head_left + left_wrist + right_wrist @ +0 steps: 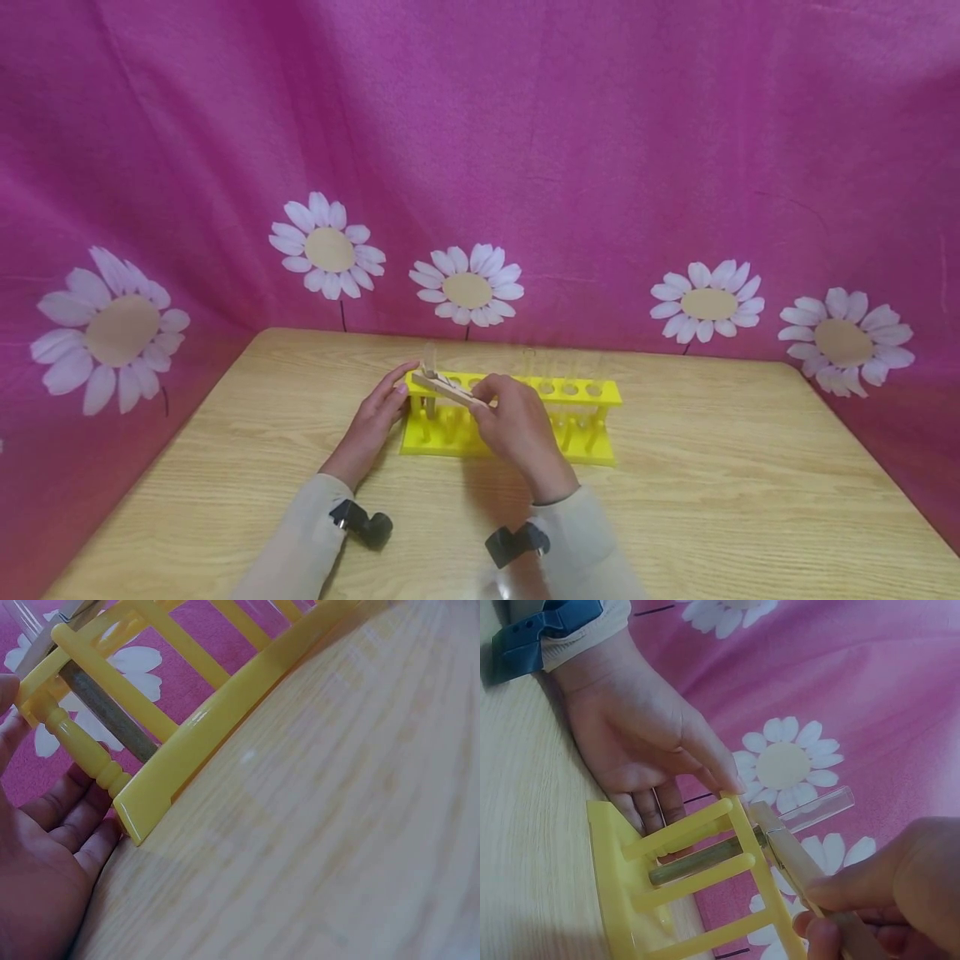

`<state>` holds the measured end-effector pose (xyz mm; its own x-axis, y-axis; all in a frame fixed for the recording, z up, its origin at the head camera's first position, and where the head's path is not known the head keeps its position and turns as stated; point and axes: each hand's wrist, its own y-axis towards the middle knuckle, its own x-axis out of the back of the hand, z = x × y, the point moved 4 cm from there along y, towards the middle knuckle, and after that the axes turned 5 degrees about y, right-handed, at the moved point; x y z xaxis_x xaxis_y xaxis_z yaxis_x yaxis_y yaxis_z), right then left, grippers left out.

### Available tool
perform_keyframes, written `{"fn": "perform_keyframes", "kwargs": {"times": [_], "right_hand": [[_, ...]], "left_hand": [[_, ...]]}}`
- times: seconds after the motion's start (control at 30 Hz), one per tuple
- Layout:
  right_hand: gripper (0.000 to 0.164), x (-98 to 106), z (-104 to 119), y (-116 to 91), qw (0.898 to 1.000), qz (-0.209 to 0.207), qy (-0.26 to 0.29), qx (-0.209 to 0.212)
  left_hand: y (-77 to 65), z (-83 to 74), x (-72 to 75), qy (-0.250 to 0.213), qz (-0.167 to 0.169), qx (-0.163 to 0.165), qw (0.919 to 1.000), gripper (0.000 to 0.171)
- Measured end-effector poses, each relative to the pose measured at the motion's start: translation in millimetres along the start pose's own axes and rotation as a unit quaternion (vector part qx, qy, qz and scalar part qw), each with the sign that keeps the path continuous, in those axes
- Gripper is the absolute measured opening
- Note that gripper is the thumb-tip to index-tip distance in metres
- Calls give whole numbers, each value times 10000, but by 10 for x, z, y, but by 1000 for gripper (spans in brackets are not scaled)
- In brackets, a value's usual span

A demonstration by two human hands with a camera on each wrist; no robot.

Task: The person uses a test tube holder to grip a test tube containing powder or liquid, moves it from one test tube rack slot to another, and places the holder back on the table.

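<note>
A yellow test tube rack point(513, 450) stands on the table. At its left end my left hand point(375, 421) holds it, thumb at the top bar and fingers behind the end post point(79, 742). My right hand point(521, 421) pinches a wooden test tube holder point(448, 389) by its near end, over the rack's top bar. The holder's far end clasps a glass test tube point(821, 808) just above that bar. This tube passes down through the leftmost hole; its lower part point(705, 859) looks greenish-brown, the upper part clear.
Several clear test tubes point(572, 367) stand in the right half of the rack. Yellow pegs point(595, 436) rise from its base. Behind the wooden table point(720, 483) hangs a pink cloth point(600, 167) with white flowers, also along both sides.
</note>
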<state>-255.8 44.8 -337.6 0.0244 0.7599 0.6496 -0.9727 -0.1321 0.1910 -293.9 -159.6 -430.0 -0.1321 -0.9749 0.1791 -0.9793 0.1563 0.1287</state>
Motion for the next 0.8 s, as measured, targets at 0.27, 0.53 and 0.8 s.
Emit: {"fn": "perform_keyframes", "kwargs": {"times": [0.27,0.53,0.8], "right_hand": [[5,20,13,-6,10000,-16,93,25],[4,40,36,-12,9995,2,282,-107],[6,83,68,-27,9994,-137,296,-102]], "left_hand": [[4,0,-7,31,-6,5,10000,44],[10,9,-2,-11,-57,-17,10000,47],[6,0,-2,-158,-50,-160,9997,47]]}}
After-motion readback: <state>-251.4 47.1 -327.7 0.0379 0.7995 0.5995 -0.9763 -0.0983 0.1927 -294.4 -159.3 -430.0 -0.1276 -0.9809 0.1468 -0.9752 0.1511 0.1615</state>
